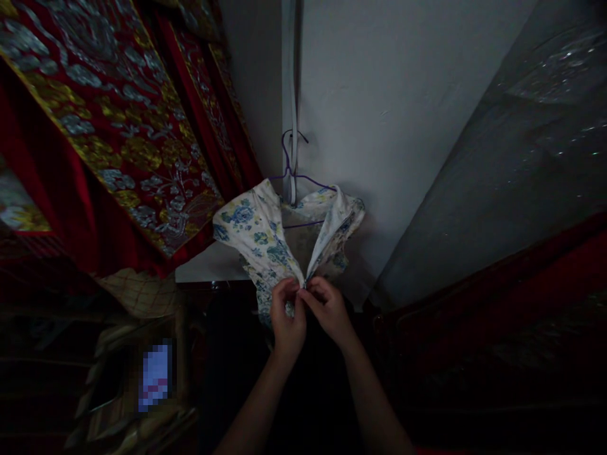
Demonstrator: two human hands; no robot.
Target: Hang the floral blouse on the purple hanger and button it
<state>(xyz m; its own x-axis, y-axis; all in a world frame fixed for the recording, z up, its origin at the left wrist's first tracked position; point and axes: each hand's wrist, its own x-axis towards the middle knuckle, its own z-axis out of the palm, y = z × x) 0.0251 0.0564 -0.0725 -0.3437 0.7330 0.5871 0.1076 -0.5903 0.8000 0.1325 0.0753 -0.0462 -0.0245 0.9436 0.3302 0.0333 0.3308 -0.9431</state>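
Note:
A white sleeveless top (265,237) with blue and green flowers hangs on a thin purple wire hanger (310,179) against the wall. Its front falls open in a V. At the bottom of that V, my left hand (288,316) pinches one front edge. My right hand (328,308) pinches the other edge close beside it, the fingertips of both hands nearly touching. Whatever fastener may be between the fingers is too small and dark to make out. The lower part of the top is partly hidden behind my hands.
Red cloth (128,120) with gold and silver embroidery hangs at the left. A white strap (290,76) runs down the pale wall (379,114) above the hanger. Clear plastic sheeting (497,164) covers the right side. Lower left, a blurred-out bright screen (155,374) glows on a wooden seat.

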